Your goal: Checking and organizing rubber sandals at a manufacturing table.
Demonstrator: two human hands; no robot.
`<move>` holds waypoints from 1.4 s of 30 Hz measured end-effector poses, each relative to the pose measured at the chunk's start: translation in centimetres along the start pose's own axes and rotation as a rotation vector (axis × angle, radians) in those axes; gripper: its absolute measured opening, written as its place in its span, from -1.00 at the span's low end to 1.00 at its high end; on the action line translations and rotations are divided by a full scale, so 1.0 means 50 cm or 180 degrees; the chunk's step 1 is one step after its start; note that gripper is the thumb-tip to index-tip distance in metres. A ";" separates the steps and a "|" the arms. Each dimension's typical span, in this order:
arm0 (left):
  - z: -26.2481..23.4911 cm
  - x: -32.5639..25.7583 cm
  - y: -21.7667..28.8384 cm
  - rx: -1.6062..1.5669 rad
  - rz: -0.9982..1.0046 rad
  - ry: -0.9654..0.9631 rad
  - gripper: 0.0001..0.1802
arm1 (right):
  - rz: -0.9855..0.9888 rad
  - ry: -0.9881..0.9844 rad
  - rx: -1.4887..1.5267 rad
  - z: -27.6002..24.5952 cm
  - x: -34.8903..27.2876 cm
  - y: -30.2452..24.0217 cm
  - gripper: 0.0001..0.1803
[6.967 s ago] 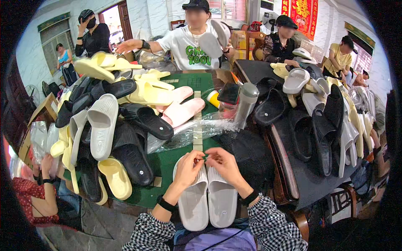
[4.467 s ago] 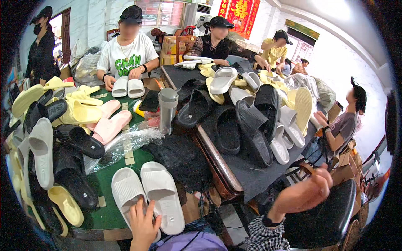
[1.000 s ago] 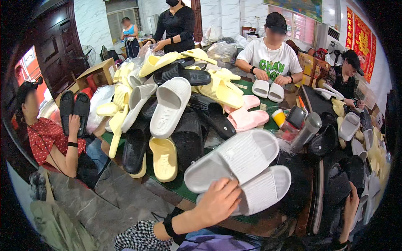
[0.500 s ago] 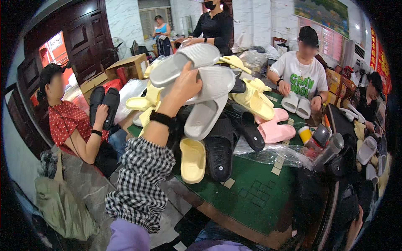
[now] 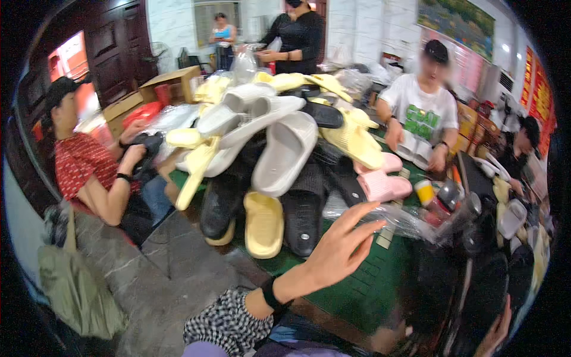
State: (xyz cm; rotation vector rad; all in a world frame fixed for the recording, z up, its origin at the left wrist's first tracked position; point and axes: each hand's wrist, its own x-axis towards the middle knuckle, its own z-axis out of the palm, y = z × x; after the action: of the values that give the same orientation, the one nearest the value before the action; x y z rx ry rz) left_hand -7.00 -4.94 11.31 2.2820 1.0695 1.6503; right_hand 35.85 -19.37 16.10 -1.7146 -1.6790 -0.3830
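Our left hand (image 5: 339,256), holding nothing, has its fingers apart above the worktop's (image 5: 357,297) near edge; we cannot tell whether our right hand (image 5: 498,327), at the lower right, grips anything. Nearest our left hand are a black slipper (image 5: 304,217) and clear plastic (image 5: 395,218). Beyond, grey slippers (image 5: 286,156) lie tilted on others toward the left edge; a bump could, we judge, send them sliding off. They look pale and smooth, with wide straps.

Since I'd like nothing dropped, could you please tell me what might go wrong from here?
The piled gray slippers sit tilted, so they might slide. The front yellow slipper lies near the edge of the green table; a bump could drop it. The left hand appears close to the clear plastic and might snag it.
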 end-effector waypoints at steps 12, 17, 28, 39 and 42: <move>0.011 -0.141 0.128 0.0013 -0.0876 -0.0037 -0.59 | -0.0164 -0.1074 0.1330 0.223 -0.037 -0.309 -0.33; 0.022 -0.162 0.080 0.0510 -0.1179 -0.0655 -0.43 | 0.0114 -0.2040 0.1358 0.330 -0.082 -0.355 -0.10; 0.036 -0.225 0.041 0.1640 -0.1334 -0.1539 -0.17 | -0.0243 -0.1269 0.0978 0.285 0.009 -0.174 -0.63; 0.034 -0.214 0.018 0.1170 -0.1918 -0.1632 -0.27 | -0.0222 -0.1792 0.0363 0.438 -0.048 -0.178 -0.35; 0.049 -0.207 0.004 0.1001 -0.1636 -0.1556 -0.31 | 0.0019 -0.2076 0.0431 0.418 -0.056 -0.178 -0.37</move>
State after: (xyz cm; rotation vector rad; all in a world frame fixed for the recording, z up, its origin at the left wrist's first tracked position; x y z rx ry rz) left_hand -6.33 -10.65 2.38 2.1398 1.6688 0.7274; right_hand 21.63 -8.57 1.75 -1.8536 -2.0826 0.3306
